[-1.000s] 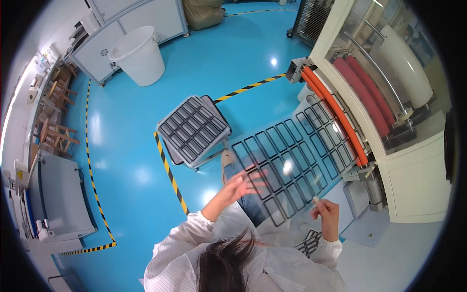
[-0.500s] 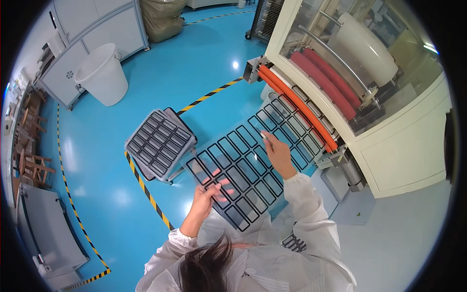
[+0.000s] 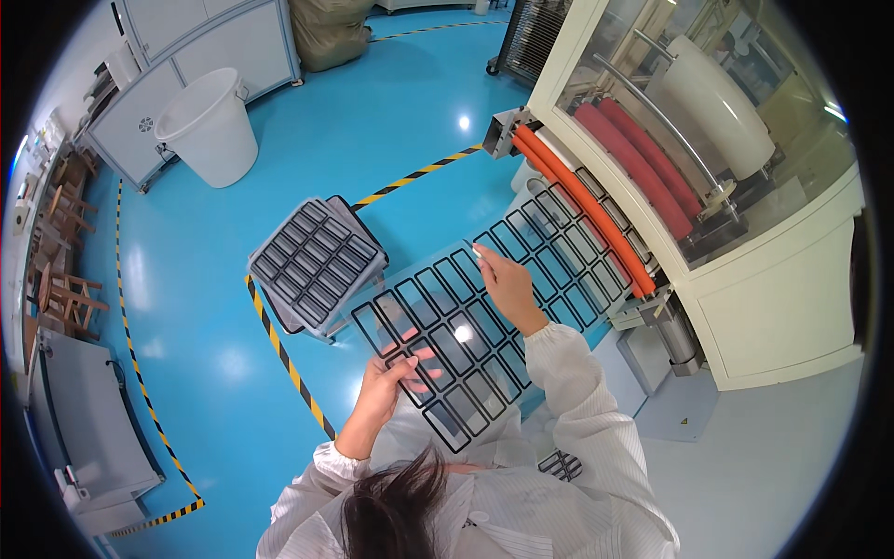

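Note:
A clear film sheet (image 3: pixel 463 333) printed with rows of black rounded rectangles slopes from the orange roller at right down toward me. My left hand (image 3: pixel 382 387) grips its near left end, thumb on top and fingers spread beneath, seen through the film. Above the sheet, my right hand (image 3: pixel 510 293) is closed on a small slim tool (image 3: pixel 478 250) with a pale body and a thin dark tip. That tip is at the far edge of the film, by a gap between two printed blocks. The tool's exact kind is too small to tell.
Left of the film stands a stack of similar printed sheets (image 3: pixel 317 261) on a stand. The cream machine (image 3: pixel 773 307) with its orange roller (image 3: pixel 587 210) rises at right. Farther back are a white bin (image 3: pixel 207 130) and grey cabinets (image 3: pixel 219 47). Striped tape (image 3: pixel 289 363) marks the floor.
My right hand has moved left with the small tool, toward the film's far edge. The left hand keeps its grip on the sheet. The whole view has shifted slightly.

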Demonstrator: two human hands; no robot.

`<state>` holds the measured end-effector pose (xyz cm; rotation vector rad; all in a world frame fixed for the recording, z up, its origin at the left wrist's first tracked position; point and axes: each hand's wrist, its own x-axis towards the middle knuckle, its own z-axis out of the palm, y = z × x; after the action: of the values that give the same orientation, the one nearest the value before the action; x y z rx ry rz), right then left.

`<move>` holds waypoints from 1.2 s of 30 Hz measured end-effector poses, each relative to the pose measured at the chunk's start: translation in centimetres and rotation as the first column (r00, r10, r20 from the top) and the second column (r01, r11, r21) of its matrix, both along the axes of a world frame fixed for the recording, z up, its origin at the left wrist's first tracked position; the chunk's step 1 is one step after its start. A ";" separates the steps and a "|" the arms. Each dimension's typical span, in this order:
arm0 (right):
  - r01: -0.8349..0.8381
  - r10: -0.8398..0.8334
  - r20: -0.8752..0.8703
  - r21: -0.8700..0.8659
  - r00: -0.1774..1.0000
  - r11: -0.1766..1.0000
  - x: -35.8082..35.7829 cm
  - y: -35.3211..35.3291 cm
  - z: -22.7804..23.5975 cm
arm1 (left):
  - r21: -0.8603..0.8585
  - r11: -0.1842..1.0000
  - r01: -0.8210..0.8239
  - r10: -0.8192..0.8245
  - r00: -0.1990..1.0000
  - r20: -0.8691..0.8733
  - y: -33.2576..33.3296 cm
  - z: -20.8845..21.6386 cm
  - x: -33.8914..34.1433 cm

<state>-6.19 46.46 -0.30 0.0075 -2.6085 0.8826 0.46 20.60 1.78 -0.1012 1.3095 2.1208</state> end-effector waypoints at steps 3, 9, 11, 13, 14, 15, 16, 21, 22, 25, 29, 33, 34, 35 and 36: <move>-0.012 0.012 0.007 0.003 1.000 1.000 0.0 -0.5 -0.2 | -0.010 1.000 -0.011 0.011 1.000 0.001 -0.3 0.1 0.3; -0.029 0.034 -0.037 0.131 0.999 0.991 -0.3 -1.4 -1.1 | -0.036 0.999 -0.012 0.011 1.000 -0.012 -1.3 0.9 0.5; -0.054 0.062 -0.034 0.199 0.998 0.979 -0.6 -1.9 -0.9 | -0.050 0.999 -0.020 0.020 1.000 -0.015 -1.6 1.3 0.5; -0.073 0.061 0.052 0.280 0.997 0.957 -1.0 -2.5 -1.0 | -0.074 0.997 -0.021 0.020 1.000 -0.019 -2.0 1.3 0.6; -0.076 0.064 0.051 0.277 0.997 0.958 -1.0 -2.8 -0.9 | -0.078 0.997 -0.024 0.023 1.000 -0.019 -2.2 1.3 0.7; -0.079 0.055 0.084 0.318 0.995 0.945 -1.0 -3.0 -0.8 | -0.075 0.997 -0.027 0.025 1.000 -0.018 -2.3 1.3 0.7; -0.084 0.045 0.117 0.359 0.992 0.929 -0.9 -3.2 -0.6 | -0.072 0.997 -0.030 0.028 0.999 -0.017 -2.4 1.3 0.8; -0.155 0.092 0.160 0.447 0.983 0.881 0.6 -3.7 -0.3 | -0.080 0.996 -0.048 0.048 0.999 -0.006 -3.4 1.6 1.2; -0.184 0.103 0.192 0.472 0.976 0.862 1.4 -3.6 0.0 | -0.080 0.996 -0.049 0.048 0.999 -0.012 -3.7 1.6 1.3; -0.238 0.103 0.283 0.500 0.954 0.832 5.2 -3.0 0.1 | -0.077 0.995 -0.061 0.062 0.998 0.003 -4.2 1.7 1.6; -0.312 0.099 0.429 0.462 0.898 0.830 14.3 -1.3 2.6 | -0.078 0.995 -0.070 0.071 0.997 0.013 -4.4 1.8 1.7; -0.347 -0.024 0.648 0.439 0.762 0.828 20.4 2.2 2.6 | -0.128 0.987 -0.098 0.106 0.993 0.057 -5.0 1.1 1.5; -0.340 -0.060 0.674 0.444 0.736 0.829 21.1 3.7 2.0 | -0.148 0.983 -0.107 0.115 0.992 0.048 -5.4 0.9 1.2; -0.178 -0.124 0.574 0.442 0.810 0.879 21.0 5.5 0.3 | -0.168 0.978 -0.120 0.127 0.991 0.035 -5.6 1.0 0.9; -0.014 -0.201 0.468 0.417 0.861 0.909 20.7 7.2 -1.5 | -0.187 0.973 -0.133 0.139 0.990 0.015 -6.0 0.9 0.5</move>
<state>14.47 53.69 -1.84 -0.2746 -3.2040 0.3051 0.95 14.55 2.63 -0.3064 1.5202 2.0959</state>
